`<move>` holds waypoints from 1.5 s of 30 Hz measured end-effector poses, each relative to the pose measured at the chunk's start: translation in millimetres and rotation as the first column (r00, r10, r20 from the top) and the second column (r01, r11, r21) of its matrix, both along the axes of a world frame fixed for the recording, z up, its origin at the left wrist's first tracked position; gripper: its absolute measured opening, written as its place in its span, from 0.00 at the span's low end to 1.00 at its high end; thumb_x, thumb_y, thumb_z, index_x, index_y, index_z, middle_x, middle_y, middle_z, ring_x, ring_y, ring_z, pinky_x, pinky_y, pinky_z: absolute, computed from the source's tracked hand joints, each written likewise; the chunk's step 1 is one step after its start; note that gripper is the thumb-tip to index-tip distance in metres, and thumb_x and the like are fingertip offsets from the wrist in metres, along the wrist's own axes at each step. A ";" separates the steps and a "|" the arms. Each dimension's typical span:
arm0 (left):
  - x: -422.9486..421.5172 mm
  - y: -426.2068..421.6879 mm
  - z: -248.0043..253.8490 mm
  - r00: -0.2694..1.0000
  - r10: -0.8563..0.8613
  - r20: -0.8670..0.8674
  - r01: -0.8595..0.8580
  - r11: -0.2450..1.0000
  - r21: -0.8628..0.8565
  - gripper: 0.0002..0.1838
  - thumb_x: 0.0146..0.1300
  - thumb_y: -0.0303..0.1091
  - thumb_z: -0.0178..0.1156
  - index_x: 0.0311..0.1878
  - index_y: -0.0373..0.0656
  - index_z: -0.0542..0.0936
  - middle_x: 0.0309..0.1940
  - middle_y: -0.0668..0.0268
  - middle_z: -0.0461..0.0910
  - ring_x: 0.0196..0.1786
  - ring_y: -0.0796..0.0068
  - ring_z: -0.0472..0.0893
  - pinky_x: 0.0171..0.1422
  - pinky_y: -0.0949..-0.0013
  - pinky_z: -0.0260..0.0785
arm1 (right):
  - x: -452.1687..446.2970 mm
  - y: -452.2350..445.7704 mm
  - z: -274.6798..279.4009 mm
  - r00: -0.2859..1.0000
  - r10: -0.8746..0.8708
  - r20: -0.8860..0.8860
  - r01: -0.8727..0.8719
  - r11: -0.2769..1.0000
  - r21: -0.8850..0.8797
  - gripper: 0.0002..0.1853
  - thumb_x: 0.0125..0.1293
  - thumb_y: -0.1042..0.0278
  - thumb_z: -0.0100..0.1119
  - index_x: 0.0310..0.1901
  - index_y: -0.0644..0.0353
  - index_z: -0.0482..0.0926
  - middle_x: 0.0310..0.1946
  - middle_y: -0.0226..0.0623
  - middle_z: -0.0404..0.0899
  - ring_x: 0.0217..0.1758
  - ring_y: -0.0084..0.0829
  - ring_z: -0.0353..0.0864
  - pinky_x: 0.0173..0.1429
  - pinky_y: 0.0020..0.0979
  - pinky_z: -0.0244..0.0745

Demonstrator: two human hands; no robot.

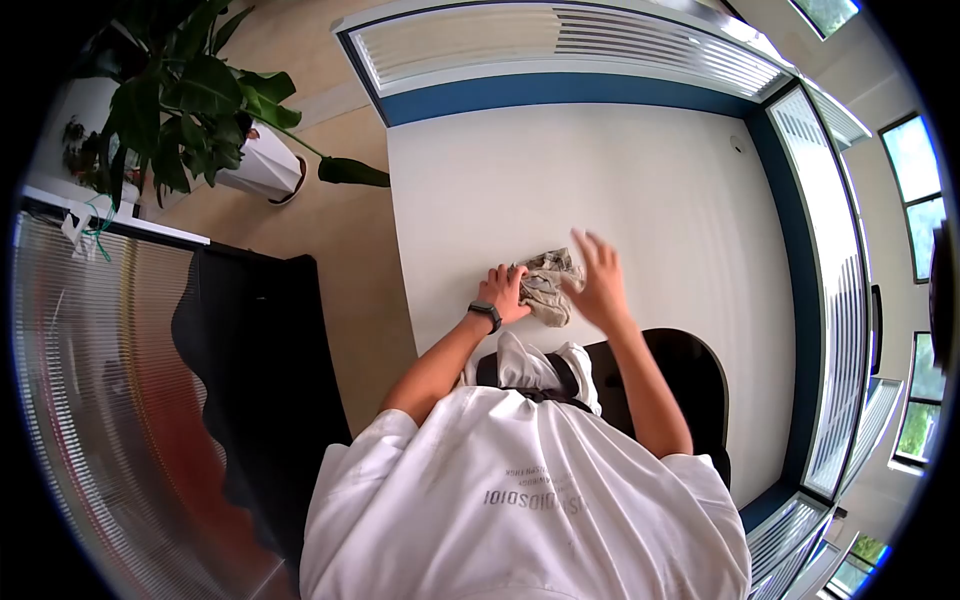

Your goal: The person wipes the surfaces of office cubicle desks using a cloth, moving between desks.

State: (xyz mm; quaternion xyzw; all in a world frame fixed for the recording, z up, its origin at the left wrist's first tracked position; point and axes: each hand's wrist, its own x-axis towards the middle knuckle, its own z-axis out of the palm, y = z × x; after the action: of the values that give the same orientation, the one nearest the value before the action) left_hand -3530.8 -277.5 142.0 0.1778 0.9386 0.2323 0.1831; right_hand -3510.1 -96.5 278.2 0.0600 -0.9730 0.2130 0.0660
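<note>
A crumpled, greyish-beige patterned cloth (pixel 547 290) lies bunched on the white tabletop (pixel 600 170), close to the edge nearest my body. My left hand (pixel 503 295), with a dark watch on its wrist, grips the cloth's left side between thumb and fingers. Just right of the cloth, my right hand (pixel 600 285) is raised with its fingers apart and slightly blurred. Nothing is in its grasp. Its thumb comes near the cloth's right side, and I cannot tell whether they touch.
Blue-edged partitions (pixel 570 90) with slatted panels border the table's far and right sides. A black chair (pixel 690 375) stands by my right arm. To the left are a potted plant (pixel 262 165) with a leaf reaching the table corner, and a black covered object (pixel 265 350).
</note>
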 end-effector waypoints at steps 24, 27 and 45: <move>-29.5 73.3 4.0 0.997 0.061 0.057 -0.062 0.998 0.021 0.30 0.39 0.35 0.63 0.51 0.51 0.66 0.47 0.57 0.65 0.53 0.53 0.66 0.50 0.51 0.62 | -8.1 15.3 -128.5 0.899 -0.247 0.362 0.217 0.969 0.123 0.43 0.38 0.61 0.71 0.58 0.60 0.60 0.50 0.49 0.64 0.55 0.51 0.64 0.56 0.47 0.66; -79.2 94.3 3.2 0.991 0.108 0.084 -0.109 0.994 0.011 0.30 0.41 0.34 0.63 0.52 0.52 0.67 0.49 0.58 0.65 0.55 0.54 0.65 0.52 0.50 0.62 | -60.7 33.2 -129.8 0.904 -0.261 0.340 0.231 0.965 0.125 0.42 0.39 0.60 0.71 0.58 0.59 0.61 0.51 0.49 0.64 0.55 0.50 0.65 0.57 0.47 0.66; -337.5 155.8 13.0 0.876 0.459 0.150 -0.456 0.888 -0.059 0.34 0.43 0.38 0.61 0.60 0.61 0.66 0.63 0.56 0.59 0.67 0.50 0.56 0.64 0.46 0.49 | -335.8 69.4 -117.4 0.838 -0.352 0.417 0.253 0.928 0.274 0.43 0.45 0.51 0.69 0.59 0.62 0.57 0.58 0.52 0.60 0.62 0.52 0.63 0.58 0.43 0.71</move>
State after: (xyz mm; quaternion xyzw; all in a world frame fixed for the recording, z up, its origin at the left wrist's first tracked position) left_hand -3868.2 -121.7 154.9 -0.0700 0.9387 0.2723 0.1994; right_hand -3845.9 -27.1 160.8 -0.1408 -0.9745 0.1050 -0.1395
